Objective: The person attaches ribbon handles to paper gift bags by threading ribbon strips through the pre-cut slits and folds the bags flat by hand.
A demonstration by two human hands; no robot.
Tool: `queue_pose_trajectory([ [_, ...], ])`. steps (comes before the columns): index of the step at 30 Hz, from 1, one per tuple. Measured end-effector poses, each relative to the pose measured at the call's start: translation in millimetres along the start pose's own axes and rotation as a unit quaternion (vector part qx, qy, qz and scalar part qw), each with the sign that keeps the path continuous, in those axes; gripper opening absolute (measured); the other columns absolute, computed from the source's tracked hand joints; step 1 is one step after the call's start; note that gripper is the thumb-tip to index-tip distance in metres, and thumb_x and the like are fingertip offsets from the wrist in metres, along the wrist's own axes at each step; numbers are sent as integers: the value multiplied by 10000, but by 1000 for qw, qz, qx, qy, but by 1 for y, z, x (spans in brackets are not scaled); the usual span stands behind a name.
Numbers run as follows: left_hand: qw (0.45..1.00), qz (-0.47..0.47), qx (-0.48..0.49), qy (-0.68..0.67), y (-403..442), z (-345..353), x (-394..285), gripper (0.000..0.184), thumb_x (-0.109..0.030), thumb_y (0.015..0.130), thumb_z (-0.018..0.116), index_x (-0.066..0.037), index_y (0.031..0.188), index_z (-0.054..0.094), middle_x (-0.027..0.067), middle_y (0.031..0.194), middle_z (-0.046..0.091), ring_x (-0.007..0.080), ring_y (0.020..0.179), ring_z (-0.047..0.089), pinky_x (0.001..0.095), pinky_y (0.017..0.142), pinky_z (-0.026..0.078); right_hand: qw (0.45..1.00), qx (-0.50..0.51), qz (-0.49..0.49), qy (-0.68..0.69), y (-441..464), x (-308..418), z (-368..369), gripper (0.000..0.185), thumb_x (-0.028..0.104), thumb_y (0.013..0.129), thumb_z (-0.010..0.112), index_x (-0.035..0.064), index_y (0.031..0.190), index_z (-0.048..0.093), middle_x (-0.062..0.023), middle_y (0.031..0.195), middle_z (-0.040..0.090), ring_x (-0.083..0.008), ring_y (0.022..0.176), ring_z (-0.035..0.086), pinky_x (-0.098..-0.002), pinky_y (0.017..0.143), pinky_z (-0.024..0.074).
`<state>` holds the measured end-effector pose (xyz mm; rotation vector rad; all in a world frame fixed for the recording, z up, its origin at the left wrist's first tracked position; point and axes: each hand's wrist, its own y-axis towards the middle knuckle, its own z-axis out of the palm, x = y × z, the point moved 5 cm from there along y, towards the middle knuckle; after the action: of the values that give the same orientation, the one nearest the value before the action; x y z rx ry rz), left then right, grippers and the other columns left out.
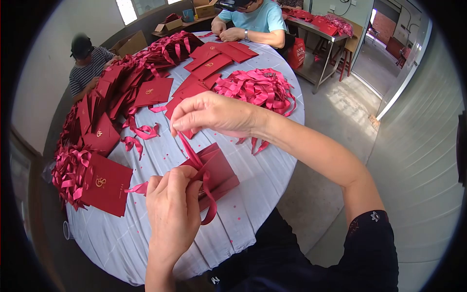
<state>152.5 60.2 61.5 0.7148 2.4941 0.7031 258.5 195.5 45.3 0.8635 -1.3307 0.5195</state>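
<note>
A dark red paper gift bag stands on the table before me, its mouth partly spread. My left hand is closed at the near side of the bag, pinching a pink-red ribbon by its rim. One ribbon end sticks out left of that hand, and another hangs in a curve down its right side. Above the bag, my right hand pinches the upper part of the same ribbon, which runs taut between the hands. Fingers hide where the ribbon meets the bag.
A heap of loose ribbons lies beyond my right forearm. Flat red bags and stacked ribboned bags cover the far and left parts of the round table. Two people sit across, one in a light blue shirt, one in a striped shirt.
</note>
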Motion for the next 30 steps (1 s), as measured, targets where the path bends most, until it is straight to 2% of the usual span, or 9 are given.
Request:
queue_pose_trajectory([
  [5, 1000, -4, 22, 8, 2, -2, -1, 156, 42, 804, 613, -31, 913, 530, 68, 746, 605, 233, 625, 526, 340, 639, 341, 990, -114, -46, 76, 4, 7, -17, 207, 198, 900, 627, 20, 1001, 662, -27, 937, 662, -62, 787, 559, -223, 776, 462],
  [9, 1000, -23, 15, -10, 2, -1, 2, 144, 64, 808, 577, -18, 924, 554, 85, 749, 606, 257, 644, 505, 345, 652, 344, 986, -32, -14, 163, -10, 0, -5, 330, 266, 942, 589, -5, 1125, 624, -61, 1050, 648, -111, 966, 597, -281, 852, 474],
  [13, 1000, -5, 12, -9, 0, -1, 4, 146, 51, 809, 589, -9, 939, 561, 97, 850, 614, 267, 691, 541, 350, 660, 363, 984, 34, 8, -178, -40, -5, 17, 295, 220, 948, 584, -1, 1134, 642, -77, 1077, 664, -126, 1020, 593, -283, 869, 465],
  [17, 1000, -3, 3, -8, 0, -7, 5, 161, 74, 785, 604, 1, 923, 566, 107, 858, 614, 266, 740, 553, 354, 665, 388, 991, -63, 13, -115, -51, -3, 34, 213, 161, 938, 592, -8, 1036, 678, -54, 960, 685, -98, 910, 610, -249, 792, 476],
  [19, 986, 46, -159, -8, -8, -31, 4, 147, 101, 773, 593, 12, 886, 564, 117, 855, 607, 265, 750, 544, 355, 662, 403, 971, -173, -51, -154, -53, -1, 35, 189, 137, 944, 580, -18, 969, 685, -30, 872, 677, -74, 823, 604, -229, 735, 475],
  [21, 969, -24, -238, 61, -30, -53, 20, 105, 69, 774, 633, -8, 812, 573, 100, 757, 553, 279, 688, 491, 374, 630, 379, 968, -192, -56, -153, -54, -3, 38, 207, 140, 963, 552, -35, 941, 660, -27, 841, 655, -71, 801, 591, -224, 731, 473],
  [25, 976, -199, -84, 25, -62, -51, 59, 130, -76, 900, 561, 28, 826, 586, 114, 753, 552, 279, 698, 493, 359, 650, 402, 961, -215, -97, -147, -50, -3, 44, 216, 150, 972, 541, -29, 930, 655, -27, 838, 655, -74, 793, 591, -227, 725, 476],
  [27, 973, -219, -62, -25, -66, -42, 69, 194, -137, 926, 561, 40, 854, 596, 127, 784, 572, 251, 735, 525, 352, 686, 426, 960, -215, -98, -152, -45, -5, 47, 213, 151, 967, 551, -30, 928, 658, -22, 809, 650, -70, 766, 588, -225, 707, 475],
  [30, 886, -281, -39, -366, -61, -25, 79, 259, -188, 956, 561, 57, 921, 637, 109, 1068, 654, 136, 907, 598, 309, 785, 472, 949, -236, -104, -183, -39, -6, 53, 211, 156, 956, 571, -25, 909, 669, -15, 767, 632, -56, 714, 564, -215, 654, 455],
])
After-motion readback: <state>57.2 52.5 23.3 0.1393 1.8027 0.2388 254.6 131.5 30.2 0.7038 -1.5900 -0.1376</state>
